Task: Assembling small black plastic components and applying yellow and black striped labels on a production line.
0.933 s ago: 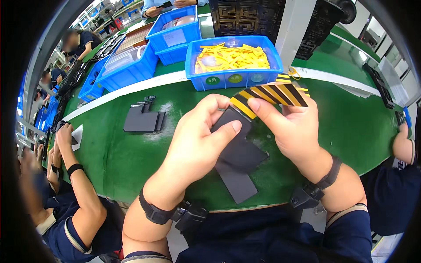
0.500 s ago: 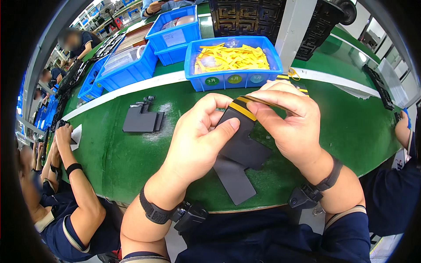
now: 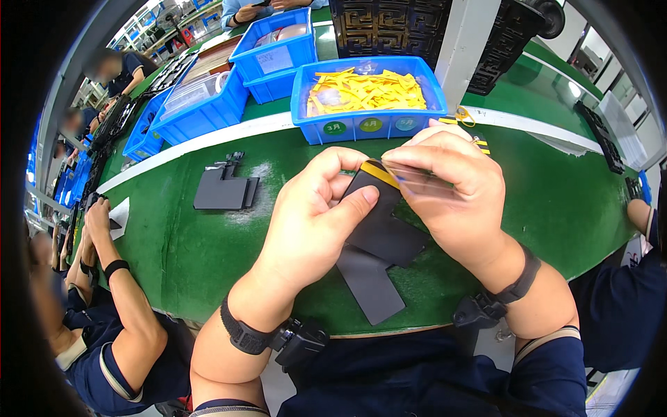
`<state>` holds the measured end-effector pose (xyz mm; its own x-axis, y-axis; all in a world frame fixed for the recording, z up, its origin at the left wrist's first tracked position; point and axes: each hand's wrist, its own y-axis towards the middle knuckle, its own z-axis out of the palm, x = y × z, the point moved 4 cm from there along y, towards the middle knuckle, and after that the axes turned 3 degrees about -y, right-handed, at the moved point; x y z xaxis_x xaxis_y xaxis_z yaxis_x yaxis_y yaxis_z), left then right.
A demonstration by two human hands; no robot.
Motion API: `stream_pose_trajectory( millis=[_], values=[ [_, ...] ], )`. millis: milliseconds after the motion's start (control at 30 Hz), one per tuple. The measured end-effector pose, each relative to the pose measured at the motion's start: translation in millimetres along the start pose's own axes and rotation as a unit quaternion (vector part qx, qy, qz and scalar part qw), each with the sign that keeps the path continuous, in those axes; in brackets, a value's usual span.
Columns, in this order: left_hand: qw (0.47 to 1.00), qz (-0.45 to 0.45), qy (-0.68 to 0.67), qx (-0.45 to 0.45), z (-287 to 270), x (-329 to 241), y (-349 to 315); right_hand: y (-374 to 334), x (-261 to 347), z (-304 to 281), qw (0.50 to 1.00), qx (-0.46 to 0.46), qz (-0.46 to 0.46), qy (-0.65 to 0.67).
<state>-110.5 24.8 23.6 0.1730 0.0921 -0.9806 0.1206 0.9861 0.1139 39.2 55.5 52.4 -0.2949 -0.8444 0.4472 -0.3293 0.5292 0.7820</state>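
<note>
My left hand [image 3: 313,212] pinches a flat black L-shaped piece [image 3: 389,233] between thumb and fingers. A yellow stripe of tape [image 3: 380,174] crosses its upper end, just above my left thumb. Close beside that end, my right hand [image 3: 455,187] is closed on a thin strip [image 3: 424,182], which looks see-through and is smeared by motion. Whether the strip still touches the piece, I cannot tell. Underneath lies another flat black piece [image 3: 372,285], partly covered, on the green tabletop.
Several black L-shaped pieces [image 3: 224,189] lie stacked to the left. Behind my hands stands a blue bin [image 3: 368,128] of yellow strips, with more blue bins [image 3: 201,108] to its left. A pale post [image 3: 467,55] rises behind. Co-workers' hands [image 3: 99,215] are at the left edge.
The strip in my right hand has shifted off the black piece's end, where less of the black-and-yellow band shows now. My left hand keeps its hold almost unmoved.
</note>
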Motion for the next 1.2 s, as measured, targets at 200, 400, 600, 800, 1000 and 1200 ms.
stream_pose_trajectory(
  millis=[200,400,600,800,1000,1200],
  values=[
    [1.0,0.003,0.022,-0.008,1,1,0,-2,-5,6,1.0,-0.022,-0.001,-0.01],
    [0.993,0.038,0.116,0.003,5,0,-2,-2,-9,6,0.996,0.026,0.08,-0.008],
    [0.997,0.053,0.036,-0.049,1,-2,0,9,-5,-7,0.993,0.058,-0.034,-0.098],
    [0.998,0.024,-0.052,-0.021,1,-1,1,10,12,-13,0.97,0.013,-0.132,-0.206],
    [0.995,-0.005,-0.104,0.007,-2,1,3,11,15,-17,0.995,0.021,-0.068,-0.07],
    [0.993,0.074,-0.094,-0.003,2,-7,2,6,15,-8,0.987,0.031,-0.092,-0.125]
  ],
)
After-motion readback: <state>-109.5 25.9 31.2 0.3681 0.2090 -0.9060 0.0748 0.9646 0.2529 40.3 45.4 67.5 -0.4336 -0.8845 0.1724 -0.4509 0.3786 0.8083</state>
